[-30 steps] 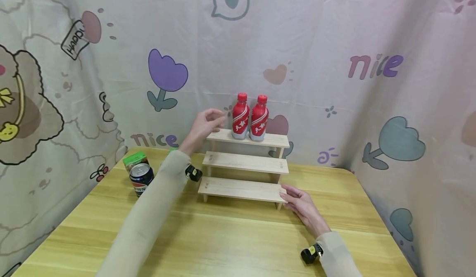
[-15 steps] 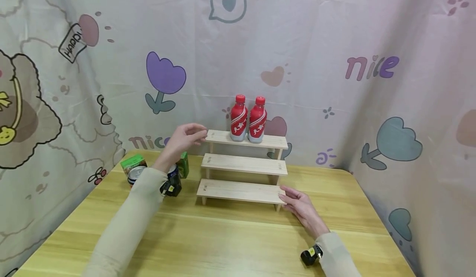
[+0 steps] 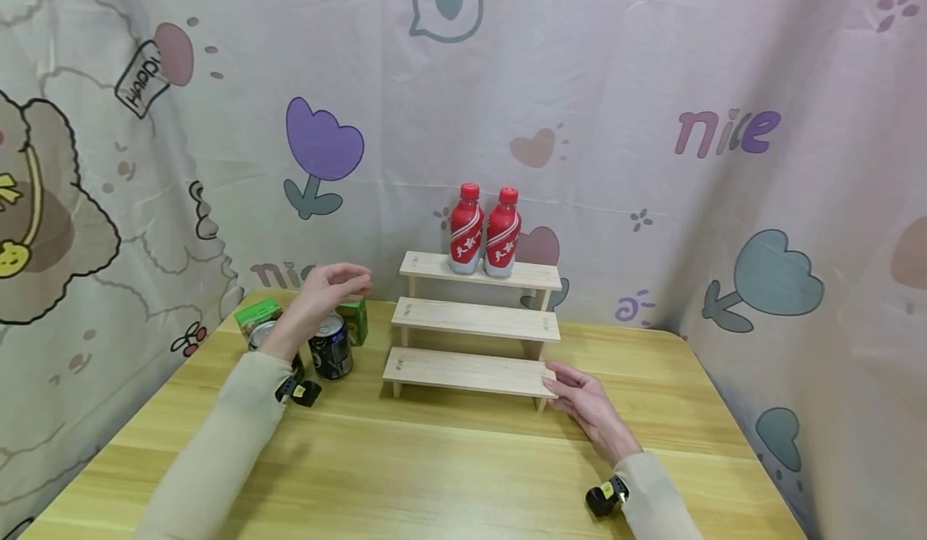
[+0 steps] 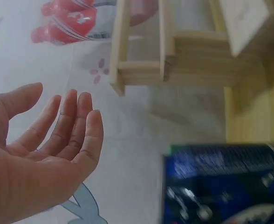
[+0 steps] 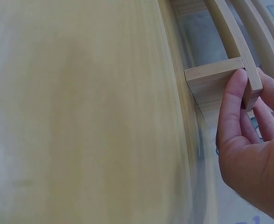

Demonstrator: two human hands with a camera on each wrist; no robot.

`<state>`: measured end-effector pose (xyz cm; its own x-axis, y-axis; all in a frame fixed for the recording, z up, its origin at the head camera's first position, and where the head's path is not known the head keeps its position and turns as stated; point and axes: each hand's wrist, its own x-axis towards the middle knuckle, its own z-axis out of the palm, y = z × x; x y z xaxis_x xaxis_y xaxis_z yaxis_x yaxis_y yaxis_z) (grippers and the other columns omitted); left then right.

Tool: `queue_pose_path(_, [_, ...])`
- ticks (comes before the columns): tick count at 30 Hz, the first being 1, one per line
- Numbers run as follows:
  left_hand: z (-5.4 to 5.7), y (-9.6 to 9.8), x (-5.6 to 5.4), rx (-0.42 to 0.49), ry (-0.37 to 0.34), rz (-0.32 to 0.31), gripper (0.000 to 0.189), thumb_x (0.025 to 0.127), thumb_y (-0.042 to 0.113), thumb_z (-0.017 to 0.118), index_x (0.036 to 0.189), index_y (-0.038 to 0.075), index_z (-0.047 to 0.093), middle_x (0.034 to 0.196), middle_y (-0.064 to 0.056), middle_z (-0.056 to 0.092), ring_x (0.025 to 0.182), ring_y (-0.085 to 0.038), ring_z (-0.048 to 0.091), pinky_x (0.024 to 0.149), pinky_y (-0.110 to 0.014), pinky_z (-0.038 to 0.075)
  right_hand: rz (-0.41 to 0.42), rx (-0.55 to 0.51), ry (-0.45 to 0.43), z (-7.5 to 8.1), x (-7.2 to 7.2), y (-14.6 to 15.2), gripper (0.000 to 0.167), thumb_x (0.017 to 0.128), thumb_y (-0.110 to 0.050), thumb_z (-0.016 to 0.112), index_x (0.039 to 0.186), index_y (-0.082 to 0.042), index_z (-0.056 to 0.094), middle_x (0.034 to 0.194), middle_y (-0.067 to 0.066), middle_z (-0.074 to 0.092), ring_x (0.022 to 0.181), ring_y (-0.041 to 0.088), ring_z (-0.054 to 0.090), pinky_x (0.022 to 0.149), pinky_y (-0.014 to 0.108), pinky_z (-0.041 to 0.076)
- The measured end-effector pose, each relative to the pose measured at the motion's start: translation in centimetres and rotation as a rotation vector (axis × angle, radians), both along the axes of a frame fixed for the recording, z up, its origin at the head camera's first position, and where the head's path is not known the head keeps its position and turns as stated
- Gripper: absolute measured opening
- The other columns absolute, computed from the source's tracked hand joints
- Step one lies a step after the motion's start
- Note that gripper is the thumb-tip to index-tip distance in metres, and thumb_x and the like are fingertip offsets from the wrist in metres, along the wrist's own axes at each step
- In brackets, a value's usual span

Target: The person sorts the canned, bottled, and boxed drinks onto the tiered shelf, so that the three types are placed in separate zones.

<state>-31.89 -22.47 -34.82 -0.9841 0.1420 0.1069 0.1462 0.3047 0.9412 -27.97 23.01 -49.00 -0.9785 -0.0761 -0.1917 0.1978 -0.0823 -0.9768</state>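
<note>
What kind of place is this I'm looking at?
Probably a screened-off tabletop spot, perhaps staged for a display: a patterned curtain hangs behind and on both sides of a wooden table, where a stepped shelf holds two red bottles.

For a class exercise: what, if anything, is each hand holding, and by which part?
The right hand pinches the pale wooden three-step rack by its lowest board's right end; the left hand holds nothing.
</note>
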Motion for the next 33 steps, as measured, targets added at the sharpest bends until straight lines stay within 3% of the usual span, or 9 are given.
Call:
queue_pose_path(4, [-0.8, -1.1, 0.5, 0.003, 0.001, 0.020, 0.046, 0.098, 0.038, 0.060, 0.130, 0.004, 0.057, 0.113, 0.000, 0.068, 0.109, -0.018, 0.065, 0.107, -0.052, 0.042, 0.004, 0.001, 0.005, -0.1, -0.2, 0.0, 0.057, 0.090, -0.006, 0.069, 0.143, 0.002, 0.047, 0.149, 0.025, 0.041, 0.089, 0.009, 0.066, 0.074, 0.022, 0.057])
queue_pose_path(9, [-1.7, -2.0, 1.4, -0.031, 0.010, 0.057, 0.051, 0.098, 0.040, 0.059, 0.136, 0.005, 0.055, 0.134, -0.019, 0.059, 0.126, -0.032, 0.054, 0.112, -0.056, 0.034, -0.002, 0.001, 0.007, 0.0, -0.3, 0.0, 0.057, 0.090, -0.006, 0.069, 0.142, 0.002, 0.047, 0.145, 0.023, 0.047, 0.087, 0.010, 0.067, 0.073, 0.021, 0.057])
queue_pose_path(13, [-2.7, -2.3, 2.0, -0.045, 0.018, 0.098, 0.054, 0.098, 0.040, 0.059, 0.139, 0.006, 0.053, 0.142, -0.020, 0.052, 0.135, -0.036, 0.041, 0.112, -0.060, 0.030, -0.006, 0.004, 0.004, 0.0, -0.2, -0.1, 0.056, 0.090, -0.005, 0.069, 0.141, 0.002, 0.048, 0.142, 0.020, 0.050, 0.087, 0.010, 0.067, 0.072, 0.022, 0.058])
queue_pose_path(18, [-3.9, -2.6, 2.4, -0.061, 0.051, 0.128, 0.056, 0.098, 0.039, 0.059, 0.140, 0.004, 0.051, 0.141, -0.020, 0.053, 0.132, -0.034, 0.045, 0.111, -0.054, 0.036, -0.009, 0.000, 0.005, -0.1, -0.1, 0.0, 0.056, 0.090, -0.005, 0.069, 0.141, 0.002, 0.048, 0.139, 0.018, 0.053, 0.086, 0.010, 0.067, 0.072, 0.022, 0.058])
queue_pose_path(22, [-4.5, -2.7, 2.6, -0.078, 0.073, 0.127, 0.052, 0.099, 0.034, 0.060, 0.140, 0.002, 0.052, 0.141, -0.020, 0.054, 0.130, -0.035, 0.048, 0.109, -0.052, 0.039, -0.011, -0.003, 0.006, -0.1, -0.1, 0.0, 0.056, 0.090, -0.005, 0.069, 0.142, 0.002, 0.048, 0.141, 0.019, 0.051, 0.087, 0.010, 0.067, 0.072, 0.022, 0.058])
queue_pose_path(29, [-5.1, -2.6, 3.1, -0.076, 0.072, 0.116, 0.051, 0.097, 0.020, 0.062, 0.143, 0.001, 0.048, 0.153, -0.021, 0.039, 0.145, -0.042, 0.026, 0.113, -0.063, 0.026, -0.007, -0.003, 0.002, -0.2, -0.1, 0.0, 0.056, 0.091, -0.005, 0.068, 0.142, 0.001, 0.047, 0.148, 0.024, 0.043, 0.088, 0.009, 0.067, 0.073, 0.021, 0.058])
queue_pose_path(33, [-5.5, -2.8, 3.2, -0.103, 0.053, 0.104, 0.054, 0.096, 0.018, 0.064, 0.145, 0.002, 0.045, 0.154, -0.022, 0.036, 0.144, -0.043, 0.027, 0.112, -0.063, 0.028, 0.000, -0.010, 0.000, -0.1, -0.1, 0.0, 0.057, 0.090, -0.006, 0.069, 0.142, 0.001, 0.047, 0.149, 0.023, 0.042, 0.087, 0.008, 0.067, 0.073, 0.021, 0.058])
